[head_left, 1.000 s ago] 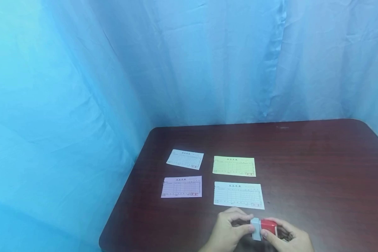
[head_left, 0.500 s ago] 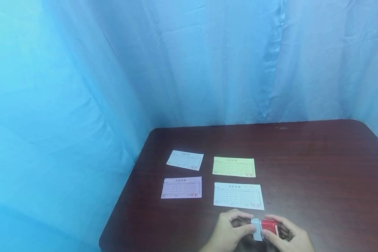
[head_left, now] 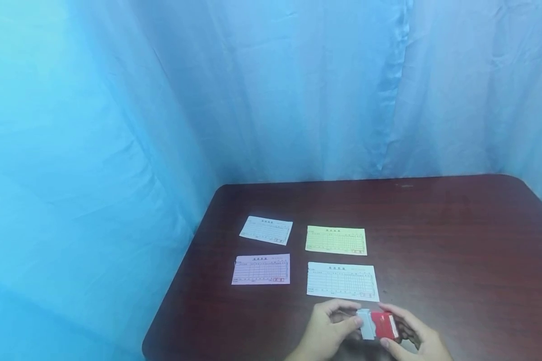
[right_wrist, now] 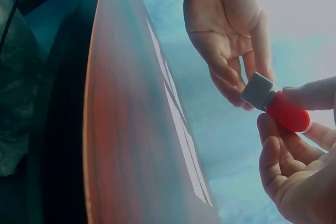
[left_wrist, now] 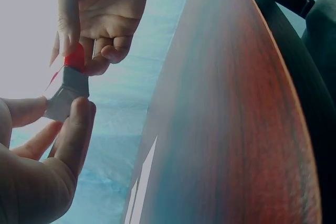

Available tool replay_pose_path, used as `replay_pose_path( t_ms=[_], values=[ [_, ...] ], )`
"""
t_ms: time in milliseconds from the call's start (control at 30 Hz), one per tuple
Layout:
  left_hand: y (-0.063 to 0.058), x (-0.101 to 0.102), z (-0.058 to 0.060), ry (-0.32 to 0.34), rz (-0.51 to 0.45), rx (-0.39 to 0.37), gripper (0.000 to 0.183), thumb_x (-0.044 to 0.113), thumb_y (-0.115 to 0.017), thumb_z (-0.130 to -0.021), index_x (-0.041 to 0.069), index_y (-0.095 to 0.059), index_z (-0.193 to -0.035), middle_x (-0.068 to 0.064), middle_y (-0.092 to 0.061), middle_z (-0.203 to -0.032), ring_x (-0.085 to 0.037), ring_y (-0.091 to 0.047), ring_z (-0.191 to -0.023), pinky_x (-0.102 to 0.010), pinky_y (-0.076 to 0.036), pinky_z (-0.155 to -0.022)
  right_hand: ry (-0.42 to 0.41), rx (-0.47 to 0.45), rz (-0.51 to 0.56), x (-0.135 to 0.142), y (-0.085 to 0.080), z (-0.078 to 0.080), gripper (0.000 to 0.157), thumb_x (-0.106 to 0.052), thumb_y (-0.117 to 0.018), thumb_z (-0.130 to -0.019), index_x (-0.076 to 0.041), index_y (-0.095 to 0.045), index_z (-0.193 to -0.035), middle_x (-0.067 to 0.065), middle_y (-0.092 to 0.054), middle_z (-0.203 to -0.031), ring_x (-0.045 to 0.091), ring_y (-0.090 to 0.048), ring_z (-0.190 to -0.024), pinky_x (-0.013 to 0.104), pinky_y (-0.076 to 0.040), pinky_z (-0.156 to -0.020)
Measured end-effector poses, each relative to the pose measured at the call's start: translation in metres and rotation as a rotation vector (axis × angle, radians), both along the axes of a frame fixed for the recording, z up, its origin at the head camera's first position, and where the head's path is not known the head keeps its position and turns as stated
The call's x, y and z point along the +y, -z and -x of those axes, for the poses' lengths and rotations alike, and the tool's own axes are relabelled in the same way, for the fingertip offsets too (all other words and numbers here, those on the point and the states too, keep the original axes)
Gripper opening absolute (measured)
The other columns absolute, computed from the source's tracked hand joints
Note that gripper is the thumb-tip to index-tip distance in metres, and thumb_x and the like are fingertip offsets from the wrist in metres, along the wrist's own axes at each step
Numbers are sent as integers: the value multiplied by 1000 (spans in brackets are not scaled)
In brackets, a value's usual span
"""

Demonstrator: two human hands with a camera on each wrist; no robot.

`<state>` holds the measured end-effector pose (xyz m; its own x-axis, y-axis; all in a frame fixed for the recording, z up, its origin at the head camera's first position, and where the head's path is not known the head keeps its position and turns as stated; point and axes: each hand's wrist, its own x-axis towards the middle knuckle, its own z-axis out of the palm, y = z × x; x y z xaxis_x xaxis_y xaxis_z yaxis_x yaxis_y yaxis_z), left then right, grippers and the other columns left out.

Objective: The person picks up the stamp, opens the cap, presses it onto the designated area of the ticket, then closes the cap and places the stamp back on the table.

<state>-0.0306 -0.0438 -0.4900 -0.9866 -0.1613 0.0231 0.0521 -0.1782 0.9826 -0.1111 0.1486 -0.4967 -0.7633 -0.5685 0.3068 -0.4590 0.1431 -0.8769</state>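
A stamp with a red body [head_left: 385,325] and a grey cap [head_left: 366,324] on its left end lies sideways between both hands, in front of the papers. My left hand [head_left: 327,328] pinches the grey cap between thumb and fingers. Thumb and fingers of my right hand [head_left: 417,336] hold the red body from the other end. In the left wrist view the cap [left_wrist: 71,90] meets the red part [left_wrist: 75,57], and both are held up above the tabletop. The right wrist view has the rounded red end [right_wrist: 291,114] between the right thumb and fingers.
Printed slips lie in two rows on the dark wooden table [head_left: 456,260]: a white slip [head_left: 266,230] and a yellow slip [head_left: 336,240] behind, a purple slip [head_left: 261,269] and another white slip [head_left: 342,282] nearer. Each bears a small red mark at lower right. Blue curtains [head_left: 298,90] hang behind.
The stamp has turned in the hands, so a broad red side and the cap's curved edge now face up. My right thumb has shifted to the lower edge of the red body. The slips lie unchanged.
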Motion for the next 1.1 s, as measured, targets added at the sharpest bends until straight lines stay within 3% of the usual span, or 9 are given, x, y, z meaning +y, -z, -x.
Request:
replay_pose_path(
  t_ms=[100,167,267,367,467,667,833,1100],
  values=[
    [1,1,-1,-15,1,-22,28,4,-66,-94,-12,-63,-117,-21,-73,-96,-29,-74,-81,-28,-59,-70,44,65,28,3,2,6,59,12,-82,-71,2,-61,-125,-14,-69,-91,4,-63,-69,18,-49,-59],
    [1,1,-1,-20,25,-31,27,5,-64,-96,-12,-63,-116,-24,-72,-96,-40,-73,-83,-29,-59,-69,118,133,-10,6,2,14,61,11,-84,-66,-2,-64,-122,-20,-65,-93,1,-58,-67,16,-45,-57],
    [1,0,-2,-17,76,-38,27,7,-62,-97,-13,-62,-115,-24,-72,-99,-45,-71,-82,-28,-59,-68,215,271,-111,15,2,31,64,5,-88,-60,-6,-67,-119,-18,-62,-102,-3,-53,-71,16,-41,-59],
    [1,-2,-3,-5,110,-32,25,7,-60,-98,-12,-63,-113,-23,-71,-104,-40,-73,-81,-27,-59,-68,274,343,-263,25,2,47,64,-4,-90,-60,-10,-68,-119,-7,-64,-112,-1,-51,-73,23,-42,-61],
    [0,-3,-4,-5,129,-38,24,9,-60,-98,-10,-64,-112,-20,-72,-103,-37,-74,-79,-26,-58,-69,284,347,-379,33,1,59,67,-8,-89,-63,-8,-65,-124,11,-67,-107,7,-52,-71,36,-45,-61],
    [0,-4,-7,-11,156,-52,23,11,-60,-99,-8,-66,-111,-19,-73,-102,-32,-75,-77,-24,-57,-72,295,358,-411,38,1,74,78,-5,-86,-63,-2,-55,-135,16,-65,-96,16,-53,-69,39,-42,-56],
    [0,-6,-8,-17,185,-61,21,12,-59,-99,-4,-67,-109,-17,-74,-100,-24,-75,-76,-22,-56,-73,280,351,-458,38,0,81,79,-3,-81,-65,0,-51,-137,26,-65,-103,31,-58,-73,45,-45,-59],
    [-3,-8,-7,-26,226,-70,19,11,-60,-99,-3,-69,-107,-15,-74,-97,-17,-73,-75,-23,-57,-68,244,328,-507,36,-1,89,77,-4,-80,-66,-1,-51,-137,32,-63,-108,38,-61,-80,53,-46,-64]
  ],
)
